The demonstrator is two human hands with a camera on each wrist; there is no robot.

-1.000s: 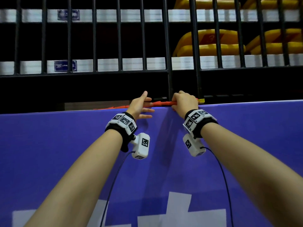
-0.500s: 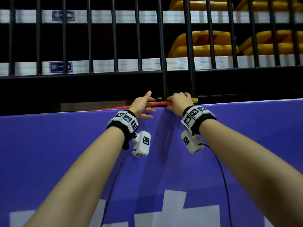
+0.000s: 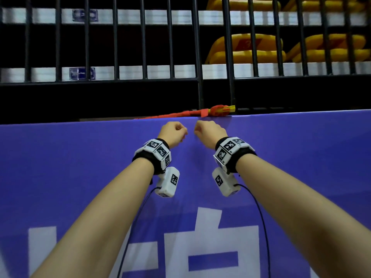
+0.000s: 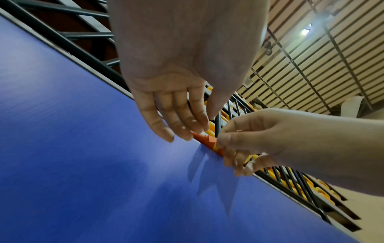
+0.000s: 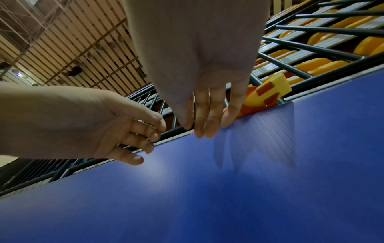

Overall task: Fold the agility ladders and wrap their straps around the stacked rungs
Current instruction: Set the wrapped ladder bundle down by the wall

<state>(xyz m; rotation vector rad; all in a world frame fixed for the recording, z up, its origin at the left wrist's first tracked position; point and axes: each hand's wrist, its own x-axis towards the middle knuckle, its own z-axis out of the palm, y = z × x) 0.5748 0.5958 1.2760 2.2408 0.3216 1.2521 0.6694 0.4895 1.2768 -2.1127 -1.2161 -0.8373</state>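
Now I see both hands, left hand (image 3: 174,133) and right hand (image 3: 208,131), loosely curled, holding nothing; the bundled ladder (image 3: 215,111) perches on the board's (image 3: 301,157) top edge, so a nudge could tip it behind.

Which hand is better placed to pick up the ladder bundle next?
Right, probably. The right hand hangs just below the ladder's stacked end on the board; the left hand sits further along, under the thin strap.
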